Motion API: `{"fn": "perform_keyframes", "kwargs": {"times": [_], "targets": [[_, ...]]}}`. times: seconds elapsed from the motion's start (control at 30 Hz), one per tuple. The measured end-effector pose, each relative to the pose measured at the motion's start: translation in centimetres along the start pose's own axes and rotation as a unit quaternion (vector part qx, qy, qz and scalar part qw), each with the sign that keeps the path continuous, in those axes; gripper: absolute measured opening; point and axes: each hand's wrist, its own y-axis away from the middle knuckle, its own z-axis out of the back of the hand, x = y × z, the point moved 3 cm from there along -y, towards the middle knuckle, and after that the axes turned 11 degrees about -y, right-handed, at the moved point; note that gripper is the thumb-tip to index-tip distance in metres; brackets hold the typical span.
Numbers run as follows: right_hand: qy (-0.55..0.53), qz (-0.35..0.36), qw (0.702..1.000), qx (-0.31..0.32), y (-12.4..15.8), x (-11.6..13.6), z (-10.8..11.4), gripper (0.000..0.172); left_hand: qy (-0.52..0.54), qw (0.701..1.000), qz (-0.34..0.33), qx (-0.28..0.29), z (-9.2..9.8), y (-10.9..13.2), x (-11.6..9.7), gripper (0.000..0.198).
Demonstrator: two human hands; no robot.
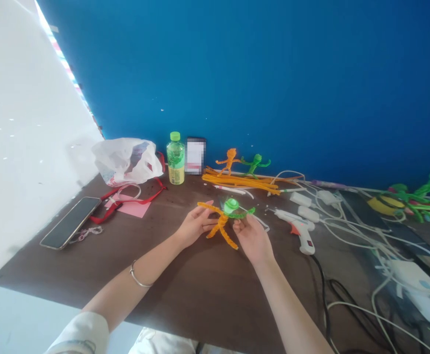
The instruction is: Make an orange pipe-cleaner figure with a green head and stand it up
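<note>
A pipe-cleaner figure (224, 220) with orange limbs, a green head and green arms is held between both hands just above the dark wooden table (200, 290). My left hand (195, 226) pinches its orange arm and body from the left. Fingers of my right hand (252, 237) are closed on the figure's green arm on the right. A thin bracelet sits on my left wrist.
A white glue gun (299, 229) lies right of my hands among tangled white cables (351, 231). Against the blue wall lie orange pipe cleaners (240, 181), two small figures (242, 163), a green-capped bottle (175, 158) and a plastic bag (126, 160). A phone (70, 222) lies at left.
</note>
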Motion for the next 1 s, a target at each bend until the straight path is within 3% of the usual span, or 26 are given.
{"fn": "perform_keyframes", "kwargs": {"times": [0.13, 0.3, 0.47, 0.6, 0.7, 0.8, 1.0], "targets": [[-0.036, -0.039, 0.999, 0.004, -0.1, -0.3, 0.0, 0.009, 0.032, 0.999, -0.008, -0.004, 0.2, -0.2, 0.0, 0.027], [-0.089, -0.071, 0.993, -0.038, -0.4, -0.8, 0.2, 0.001, 0.067, 0.998, 0.001, -0.009, 0.0, -0.1, -0.2, 0.026], [0.031, -0.004, 0.998, -0.053, -0.7, -1.1, 0.8, 0.012, 0.071, 0.997, 0.017, -0.038, 0.0, -0.1, -0.5, 0.036], [0.155, 0.077, 0.983, -0.067, -0.3, -0.7, 0.9, 0.025, -0.016, 0.998, -0.020, -0.049, 0.2, -0.1, -0.5, 0.035], [0.229, 0.122, 0.963, -0.074, 0.3, -0.4, 0.5, 0.039, -0.111, 0.988, -0.060, -0.091, 0.6, -0.2, -0.4, 0.037], [0.305, 0.153, 0.937, -0.082, 0.6, -0.2, 0.1, 0.047, -0.242, 0.958, -0.091, -0.121, 1.0, -0.3, -0.2, 0.040], [0.444, 0.187, 0.875, -0.049, 0.6, -0.3, 0.2, 0.048, -0.391, 0.901, -0.153, -0.110, 1.6, -0.8, 0.6, 0.034]]}}
